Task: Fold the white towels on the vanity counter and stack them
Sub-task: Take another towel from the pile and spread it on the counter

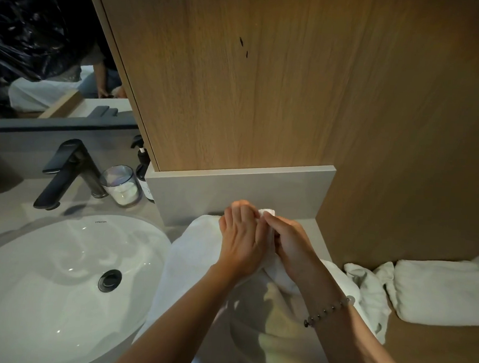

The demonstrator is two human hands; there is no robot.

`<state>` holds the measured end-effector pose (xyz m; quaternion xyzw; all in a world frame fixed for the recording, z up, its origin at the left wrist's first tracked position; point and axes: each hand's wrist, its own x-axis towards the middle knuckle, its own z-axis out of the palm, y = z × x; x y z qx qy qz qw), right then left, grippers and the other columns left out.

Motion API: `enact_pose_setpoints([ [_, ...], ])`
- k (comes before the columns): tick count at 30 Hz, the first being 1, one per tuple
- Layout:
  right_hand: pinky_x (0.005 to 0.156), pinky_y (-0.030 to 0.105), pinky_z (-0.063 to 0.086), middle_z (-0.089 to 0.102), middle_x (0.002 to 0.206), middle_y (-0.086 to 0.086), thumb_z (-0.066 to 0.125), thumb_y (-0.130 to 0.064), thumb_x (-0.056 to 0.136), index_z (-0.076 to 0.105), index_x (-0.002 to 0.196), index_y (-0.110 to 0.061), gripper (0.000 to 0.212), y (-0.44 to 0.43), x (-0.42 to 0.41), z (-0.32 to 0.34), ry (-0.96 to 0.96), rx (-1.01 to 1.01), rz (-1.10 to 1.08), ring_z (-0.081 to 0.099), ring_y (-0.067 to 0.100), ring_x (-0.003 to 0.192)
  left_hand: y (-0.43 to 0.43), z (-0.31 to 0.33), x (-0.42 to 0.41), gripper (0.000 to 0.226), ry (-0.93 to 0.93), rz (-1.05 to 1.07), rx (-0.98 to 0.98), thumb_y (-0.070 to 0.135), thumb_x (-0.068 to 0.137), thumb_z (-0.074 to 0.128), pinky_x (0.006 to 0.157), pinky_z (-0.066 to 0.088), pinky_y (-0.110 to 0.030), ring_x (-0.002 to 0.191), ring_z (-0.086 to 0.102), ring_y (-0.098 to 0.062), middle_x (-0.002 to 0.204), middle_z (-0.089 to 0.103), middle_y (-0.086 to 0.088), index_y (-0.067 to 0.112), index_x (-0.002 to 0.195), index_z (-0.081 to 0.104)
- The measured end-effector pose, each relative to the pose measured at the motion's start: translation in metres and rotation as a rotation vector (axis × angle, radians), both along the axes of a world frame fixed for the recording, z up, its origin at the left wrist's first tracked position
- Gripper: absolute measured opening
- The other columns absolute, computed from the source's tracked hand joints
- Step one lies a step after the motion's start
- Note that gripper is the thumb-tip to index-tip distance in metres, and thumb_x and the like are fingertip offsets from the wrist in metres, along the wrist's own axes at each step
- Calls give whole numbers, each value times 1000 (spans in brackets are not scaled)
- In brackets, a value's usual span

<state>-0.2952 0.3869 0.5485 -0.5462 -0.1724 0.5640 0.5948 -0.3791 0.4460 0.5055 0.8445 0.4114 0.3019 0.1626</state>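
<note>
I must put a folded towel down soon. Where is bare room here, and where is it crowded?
Bare: the grey counter corner between the right hand, which grips the white towel, and the wooden wall; also the wooden ledge before the folded towel. Crowded: behind the sink, where faucet, glass jar and pump bottle stand close.

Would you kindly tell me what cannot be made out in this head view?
- Head view: the towel corner is mostly covered by the left hand and right hand.
- Its near edge: cut off by the frame bottom.
- The pump bottle: partly behind the grey ledge.
</note>
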Motion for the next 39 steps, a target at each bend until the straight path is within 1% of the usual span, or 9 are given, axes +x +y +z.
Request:
enact_pose_setpoints([
  [2,98,39,47,66,112,21,49,-26,96,64,113,-1,34,-2,0,-2,55,64,18,63,27,109,2,-3,-2,50,50,-48,-9,46,92,9,87,11,-16,92,18,-5,103,25,8,16,105,48],
  [7,102,41,43,60,119,28,46,-21,96,56,120,6,37,-4,2,-1,100,191,46,58,33,115,7,17,-15,43,-237,-198,-241,52,84,13,92,23,-21,92,36,9,100,39,11,24,105,38],
  [11,79,35,53,70,96,20,43,-17,97,64,107,3,30,-5,11,4,-38,240,60,67,27,90,40,32,-30,31,-210,-254,-343,47,88,30,86,37,-38,68,49,-1,65,53,11,29,78,54],
  [14,60,24,48,70,72,5,39,-16,100,67,97,-3,30,-2,17,11,-247,222,85,64,12,63,50,47,-36,19,-260,-265,-441,33,79,48,72,37,-20,62,47,0,56,54,16,27,62,53],
  [19,41,9,36,57,41,-8,36,-10,100,60,80,-6,31,3,23,23,-353,259,65,49,-3,36,54,69,-35,20,-169,-366,-592,25,80,66,58,37,-17,54,41,-4,55,49,12,24,68,50],
  [23,52,14,43,66,56,-7,39,-9,99,63,86,-7,28,0,28,27,-410,309,100,57,-1,50,56,78,-35,35,111,-397,-559,56,68,53,73,37,-26,63,43,-10,61,50,6,22,64,55],
  [28,56,16,48,69,66,-1,42,-10,98,64,89,-3,25,-7,41,43,-415,375,120,63,7,58,56,89,-37,63,295,-374,-633,69,76,45,96,26,-35,77,52,-20,69,53,-3,9,67,61],
  [31,55,16,49,69,64,1,41,-8,97,63,89,2,25,-8,51,64,-396,394,85,64,9,57,61,92,-43,56,236,-362,-574,70,66,46,91,27,-32,64,39,-13,60,39,-2,16,56,44],
  [39,63,23,47,70,74,0,55,-42,80,73,75,-21,28,-7,75,143,-674,519,87,62,15,68,66,168,-49,32,-81,-371,-442,59,58,55,75,40,-30,65,53,-12,66,58,-3,28,55,63],
])
